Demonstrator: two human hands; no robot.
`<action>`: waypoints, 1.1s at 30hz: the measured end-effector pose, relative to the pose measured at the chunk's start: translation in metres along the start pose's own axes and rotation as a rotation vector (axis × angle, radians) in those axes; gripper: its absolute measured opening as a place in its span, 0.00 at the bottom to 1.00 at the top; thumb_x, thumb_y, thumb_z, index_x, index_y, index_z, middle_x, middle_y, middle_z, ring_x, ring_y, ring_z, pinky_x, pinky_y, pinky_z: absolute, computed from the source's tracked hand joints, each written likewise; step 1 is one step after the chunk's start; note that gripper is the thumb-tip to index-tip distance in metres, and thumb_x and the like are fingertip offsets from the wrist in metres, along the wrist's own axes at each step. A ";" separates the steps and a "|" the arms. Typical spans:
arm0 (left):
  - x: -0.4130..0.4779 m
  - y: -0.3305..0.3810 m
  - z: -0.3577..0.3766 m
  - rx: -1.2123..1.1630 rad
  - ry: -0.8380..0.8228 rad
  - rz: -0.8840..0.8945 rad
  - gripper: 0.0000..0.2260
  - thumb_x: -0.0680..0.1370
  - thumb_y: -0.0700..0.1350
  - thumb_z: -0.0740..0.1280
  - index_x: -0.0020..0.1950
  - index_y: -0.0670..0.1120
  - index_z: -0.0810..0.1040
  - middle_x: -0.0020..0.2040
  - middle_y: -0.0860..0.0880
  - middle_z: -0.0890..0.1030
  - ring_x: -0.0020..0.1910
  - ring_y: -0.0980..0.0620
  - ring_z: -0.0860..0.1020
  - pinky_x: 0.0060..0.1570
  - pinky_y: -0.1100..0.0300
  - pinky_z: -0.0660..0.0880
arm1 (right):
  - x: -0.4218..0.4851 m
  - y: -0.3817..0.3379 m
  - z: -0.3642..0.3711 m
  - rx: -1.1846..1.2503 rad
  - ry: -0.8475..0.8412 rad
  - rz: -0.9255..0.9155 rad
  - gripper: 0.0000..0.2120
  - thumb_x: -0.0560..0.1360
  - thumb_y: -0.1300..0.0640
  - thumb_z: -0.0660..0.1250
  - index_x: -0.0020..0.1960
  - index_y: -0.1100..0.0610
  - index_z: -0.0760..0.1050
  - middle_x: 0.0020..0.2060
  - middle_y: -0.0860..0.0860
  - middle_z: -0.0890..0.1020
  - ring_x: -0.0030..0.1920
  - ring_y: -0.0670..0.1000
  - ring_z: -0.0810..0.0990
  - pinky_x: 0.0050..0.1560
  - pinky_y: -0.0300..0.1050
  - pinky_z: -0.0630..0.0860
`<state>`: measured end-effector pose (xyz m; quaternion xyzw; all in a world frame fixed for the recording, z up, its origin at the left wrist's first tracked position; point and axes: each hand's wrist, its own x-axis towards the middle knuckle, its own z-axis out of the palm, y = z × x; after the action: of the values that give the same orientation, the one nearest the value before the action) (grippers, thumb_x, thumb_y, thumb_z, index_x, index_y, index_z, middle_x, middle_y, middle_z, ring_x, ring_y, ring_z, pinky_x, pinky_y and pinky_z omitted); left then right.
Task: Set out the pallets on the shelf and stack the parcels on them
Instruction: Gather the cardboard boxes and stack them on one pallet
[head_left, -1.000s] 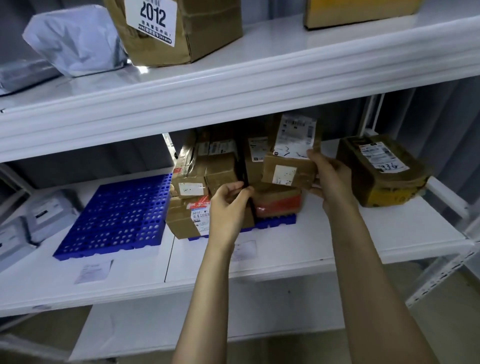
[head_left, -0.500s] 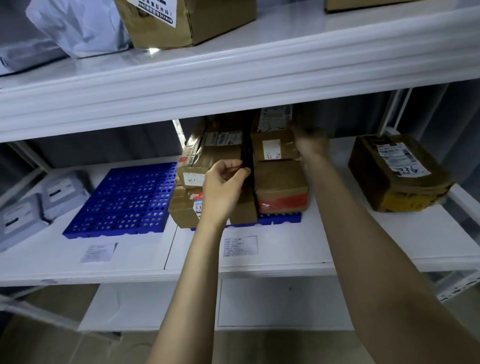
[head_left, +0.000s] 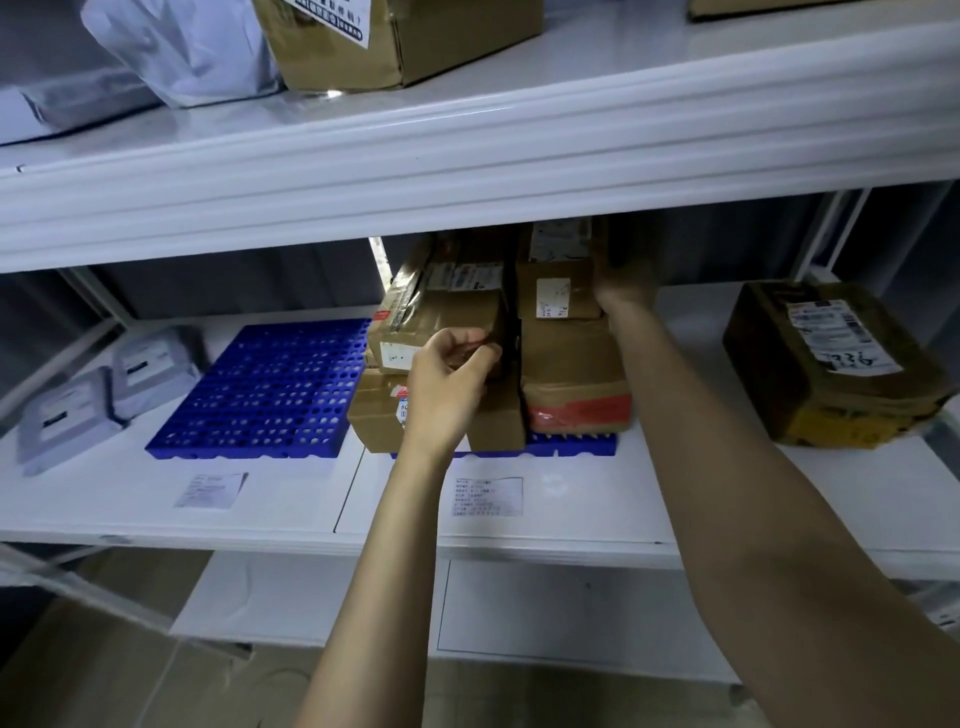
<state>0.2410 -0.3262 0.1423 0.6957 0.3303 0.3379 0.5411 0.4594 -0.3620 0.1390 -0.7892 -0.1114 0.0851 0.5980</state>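
Small brown cardboard parcel (head_left: 558, 288) tops the stack on the blue plastic pallet (head_left: 571, 446), against my right hand (head_left: 623, 283); grip unreadable in shadow. Left hand (head_left: 447, 384) curls on the taped brown carton (head_left: 441, 322). Probably light and stiff: I'd hold its sides.

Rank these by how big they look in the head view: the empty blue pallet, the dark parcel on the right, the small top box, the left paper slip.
1. empty blue pallet and dark parcel: about alike, not ranked.
2. small top box.
3. left paper slip, though nearer the camera.
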 end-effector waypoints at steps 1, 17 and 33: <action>-0.001 -0.001 0.001 0.001 -0.005 -0.004 0.11 0.76 0.42 0.67 0.57 0.45 0.79 0.50 0.48 0.83 0.51 0.50 0.81 0.51 0.55 0.78 | -0.001 0.000 0.000 0.014 -0.002 -0.002 0.28 0.79 0.41 0.60 0.65 0.64 0.74 0.63 0.61 0.77 0.63 0.60 0.75 0.61 0.49 0.72; -0.018 0.004 0.003 0.126 -0.109 0.184 0.11 0.76 0.41 0.68 0.58 0.44 0.79 0.55 0.50 0.80 0.49 0.61 0.78 0.45 0.73 0.73 | -0.071 0.011 -0.033 0.021 0.084 -0.225 0.11 0.75 0.52 0.69 0.53 0.57 0.80 0.44 0.50 0.81 0.47 0.49 0.80 0.46 0.41 0.73; -0.083 0.107 -0.046 0.318 -0.492 0.734 0.11 0.76 0.49 0.68 0.58 0.52 0.77 0.49 0.58 0.80 0.45 0.63 0.78 0.47 0.59 0.78 | -0.231 -0.062 -0.100 -0.035 0.535 -0.802 0.07 0.71 0.57 0.69 0.48 0.56 0.81 0.41 0.48 0.82 0.41 0.45 0.81 0.40 0.44 0.80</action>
<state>0.1671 -0.3917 0.2458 0.9003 -0.0279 0.2771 0.3346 0.2595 -0.5021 0.2263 -0.6880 -0.2504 -0.3602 0.5781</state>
